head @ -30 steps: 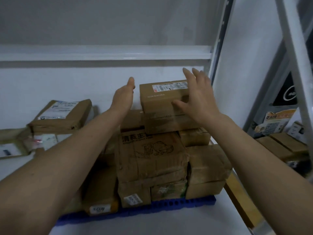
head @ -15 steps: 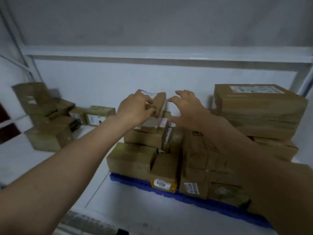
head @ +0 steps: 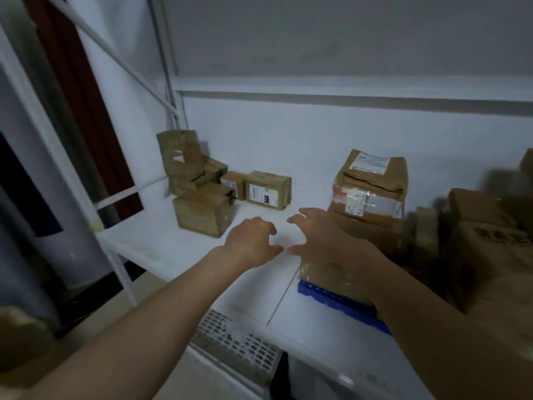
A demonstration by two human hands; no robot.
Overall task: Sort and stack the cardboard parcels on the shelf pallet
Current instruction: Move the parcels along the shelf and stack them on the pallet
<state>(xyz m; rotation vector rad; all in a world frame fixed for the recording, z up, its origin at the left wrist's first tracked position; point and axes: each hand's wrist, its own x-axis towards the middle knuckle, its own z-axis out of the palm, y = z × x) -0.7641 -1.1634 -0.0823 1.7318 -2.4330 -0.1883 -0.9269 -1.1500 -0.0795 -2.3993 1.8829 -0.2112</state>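
Observation:
Both my hands hover empty over the white shelf (head: 161,249), fingers loosely curled. My left hand (head: 251,241) is left of my right hand (head: 320,238), a small gap between them. Behind my right hand stands a stack of cardboard parcels on the blue pallet (head: 326,294); the top one is a taped parcel with a white label (head: 372,180). More parcels (head: 490,243) to the right are blurred. At the far left of the shelf lies a loose group of small parcels: a cube-shaped one (head: 202,216), a labelled one (head: 268,190) and a torn pile (head: 184,160).
White shelf uprights and a diagonal brace (head: 115,53) rise at the left. A perforated metal panel (head: 236,342) sits below the shelf's front edge. A white beam (head: 346,85) runs overhead across the back wall.
The view has swung left. My hands have let go of the small parcel they held half a second ago and now hang empty over the bare shelf left of the pallet.

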